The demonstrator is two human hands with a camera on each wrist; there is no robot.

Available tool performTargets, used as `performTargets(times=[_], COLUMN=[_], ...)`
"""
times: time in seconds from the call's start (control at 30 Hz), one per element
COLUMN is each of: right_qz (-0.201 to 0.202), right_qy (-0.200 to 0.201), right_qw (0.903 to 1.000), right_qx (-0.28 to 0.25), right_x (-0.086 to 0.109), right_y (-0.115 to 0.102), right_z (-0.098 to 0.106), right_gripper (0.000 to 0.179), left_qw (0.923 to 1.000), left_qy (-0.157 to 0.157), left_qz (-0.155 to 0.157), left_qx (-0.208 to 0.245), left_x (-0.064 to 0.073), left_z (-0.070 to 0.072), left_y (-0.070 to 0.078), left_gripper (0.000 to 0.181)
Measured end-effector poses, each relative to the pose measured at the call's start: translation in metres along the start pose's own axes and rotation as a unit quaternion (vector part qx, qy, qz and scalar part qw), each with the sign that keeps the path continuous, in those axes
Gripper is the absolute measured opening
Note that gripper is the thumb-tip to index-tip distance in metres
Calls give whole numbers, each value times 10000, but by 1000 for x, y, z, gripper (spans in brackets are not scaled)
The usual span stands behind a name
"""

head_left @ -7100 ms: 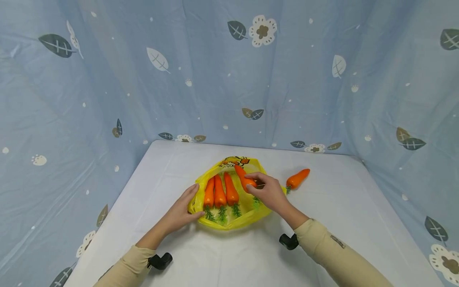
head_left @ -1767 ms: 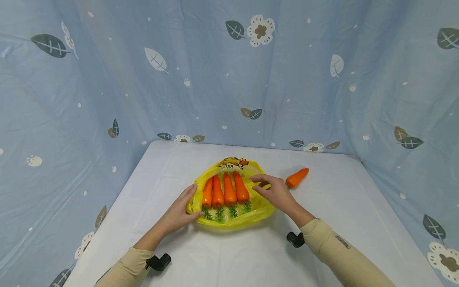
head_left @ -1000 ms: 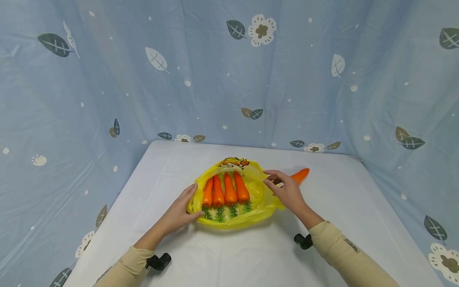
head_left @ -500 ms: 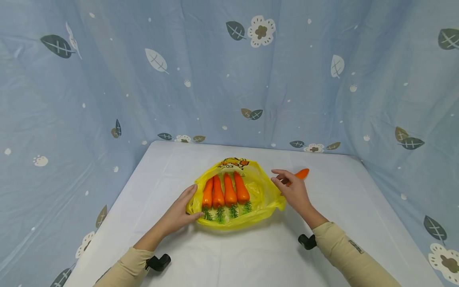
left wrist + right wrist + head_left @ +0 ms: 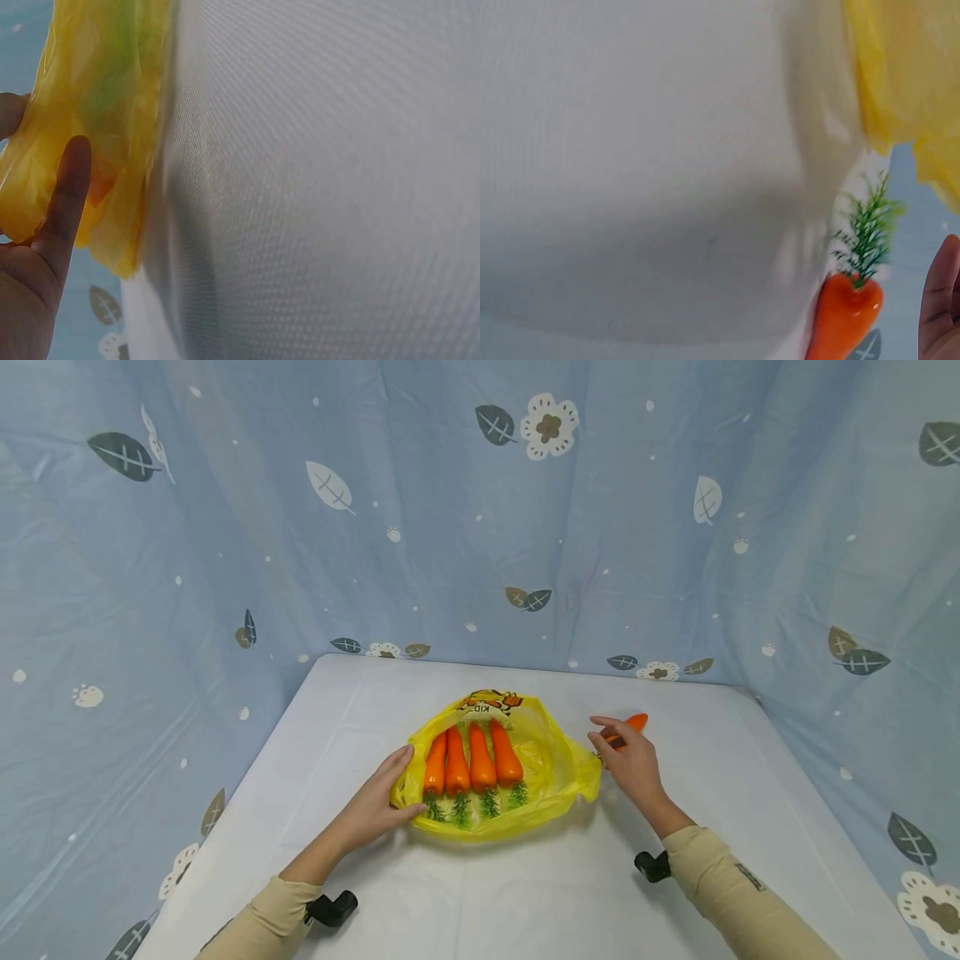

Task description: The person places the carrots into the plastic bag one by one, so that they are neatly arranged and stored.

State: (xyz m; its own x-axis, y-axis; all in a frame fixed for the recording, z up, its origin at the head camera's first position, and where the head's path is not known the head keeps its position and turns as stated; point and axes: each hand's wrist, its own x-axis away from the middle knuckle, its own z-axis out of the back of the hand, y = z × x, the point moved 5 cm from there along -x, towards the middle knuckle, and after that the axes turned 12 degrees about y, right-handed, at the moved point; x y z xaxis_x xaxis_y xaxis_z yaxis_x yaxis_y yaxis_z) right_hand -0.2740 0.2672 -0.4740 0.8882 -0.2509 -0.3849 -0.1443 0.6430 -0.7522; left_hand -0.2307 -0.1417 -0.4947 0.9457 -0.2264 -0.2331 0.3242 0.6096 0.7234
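A yellow plastic bag lies mouth-up on the white table, with several orange carrots side by side inside, green tops towards me. My left hand holds the bag's left end; in the left wrist view its thumb lies along the yellow film. Just right of the bag, my right hand hovers at a lone carrot, fingers bent loosely and apart, partly covering it. In the right wrist view this carrot shows its leafy top, and the visible part of the right hand is apart from it.
A white cloth covers the table. Blue curtain with leaf and flower prints hangs behind and on both sides. A black camera mount sits at each wrist, the left one and the right one.
Seven seconds ago my right hand held a carrot over the bag; that carrot now lies with the others inside. Empty, the right hand has moved right to the lone carrot. The left hand stays put.
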Motion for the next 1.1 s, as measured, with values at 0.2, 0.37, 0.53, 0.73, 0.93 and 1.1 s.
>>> performTargets(times=[0.2, 0.37, 0.53, 0.73, 0.93, 1.1], right_qz=[-12, 2, -201, -522, -699, -828], right_qy=[29, 127, 129, 10, -213, -429], right_qw=[9998, 9991, 9970, 9943, 9902, 9852], right_qx=[193, 406, 731, 928, 1187, 1439], right_x=[-2, -4, -5, -7, -10, -11], right_y=[16, 28, 40, 49, 54, 56], right_z=[4, 6, 7, 5, -1, -6], right_gripper=[38, 38, 41, 49, 56, 61], left_qw=[10000, 10000, 10000, 10000, 10000, 10000], left_qy=[13, 31, 21, 3, 15, 21], left_qz=[-37, -67, -72, -52, -45, -69], left_qx=[12, 24, 19, 19, 6, -3], left_x=[0, 1, 1, 1, 1, 1], left_z=[0, 1, 1, 1, 1, 1], left_y=[0, 0, 0, 1, 0, -2], left_gripper=[97, 97, 97, 97, 97, 97])
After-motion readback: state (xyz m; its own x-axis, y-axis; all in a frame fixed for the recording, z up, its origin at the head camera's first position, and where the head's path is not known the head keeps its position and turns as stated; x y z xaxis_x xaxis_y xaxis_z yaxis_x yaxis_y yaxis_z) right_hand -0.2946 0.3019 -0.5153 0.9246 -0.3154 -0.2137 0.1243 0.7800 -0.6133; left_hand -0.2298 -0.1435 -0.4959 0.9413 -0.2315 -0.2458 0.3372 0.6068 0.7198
